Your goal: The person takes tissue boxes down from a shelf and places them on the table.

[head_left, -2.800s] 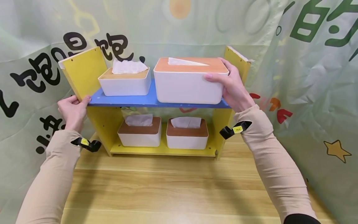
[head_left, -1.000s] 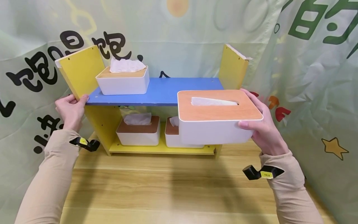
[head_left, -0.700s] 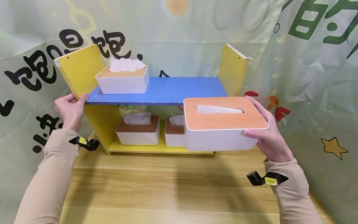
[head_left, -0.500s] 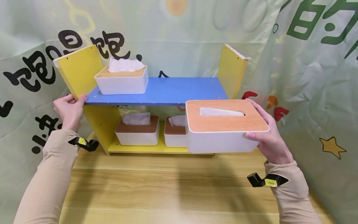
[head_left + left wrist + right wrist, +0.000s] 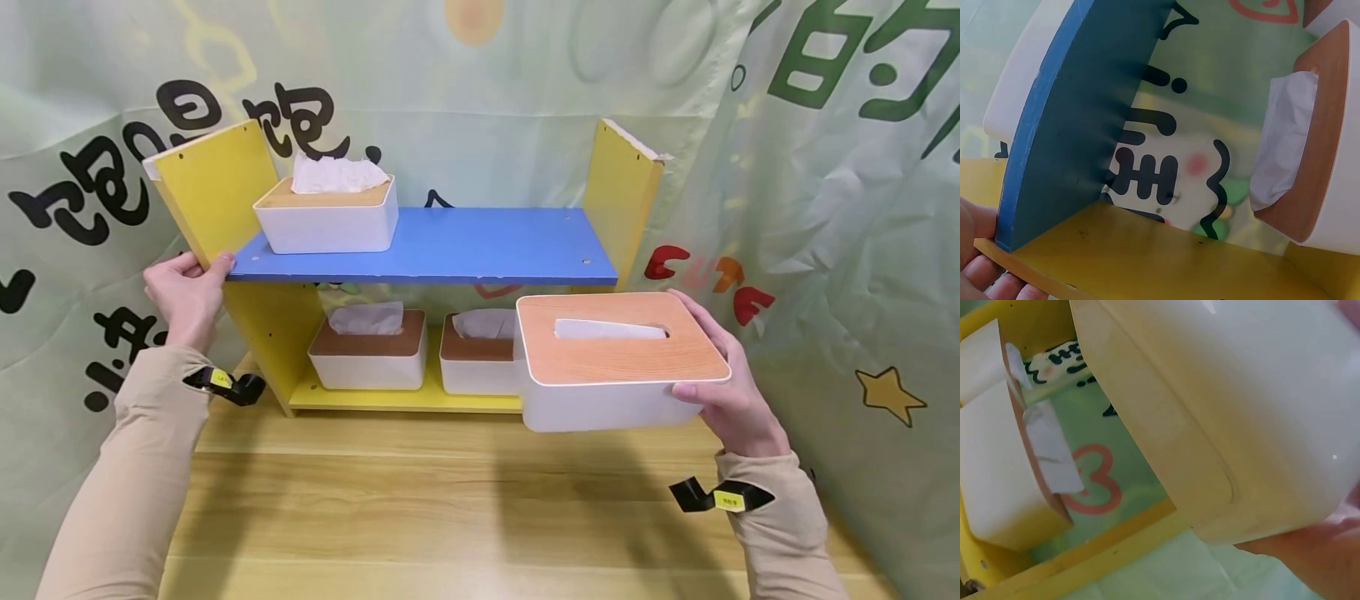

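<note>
Before the shelf (image 5: 487, 240), tissue box (image 5: 622, 362), right hand (image 5: 737, 400) gripping its right end, left hand (image 5: 187, 300) gripping shelf.

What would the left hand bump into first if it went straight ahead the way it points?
Probably the yellow side panel: the left hand grips its front edge, though exact depth is hard to judge.

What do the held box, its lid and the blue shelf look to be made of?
Held box: likely plastic, white with a slight sheen; smooth walls and rounded corners suggest moulding.
Lid: wood or a wood-look surface, satin; fine grain lines show, but veneer or print is possible.
Blue shelf: probably painted board; pale scuffs show along its front edge.
</note>
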